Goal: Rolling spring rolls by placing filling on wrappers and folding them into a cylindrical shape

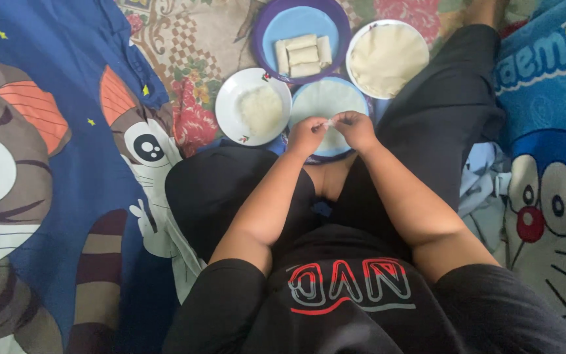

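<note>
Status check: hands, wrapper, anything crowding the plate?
Left hand and right hand pinch the wrapper edge. Wrapper flat on blue plate. White bowl beside it, touching.

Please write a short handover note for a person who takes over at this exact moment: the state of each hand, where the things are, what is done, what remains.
Left hand and right hand: together over the blue plate, pinching a small pale piece between the fingertips.
Blue plate: carries one flat wrapper, not yet rolled.
White bowl, to the left: holds pale filling.
White plate, upper right: stack of flat wrappers.
Purple-rimmed plate, top: several finished rolls.
Left: the wrapper here, then the stack.
</note>
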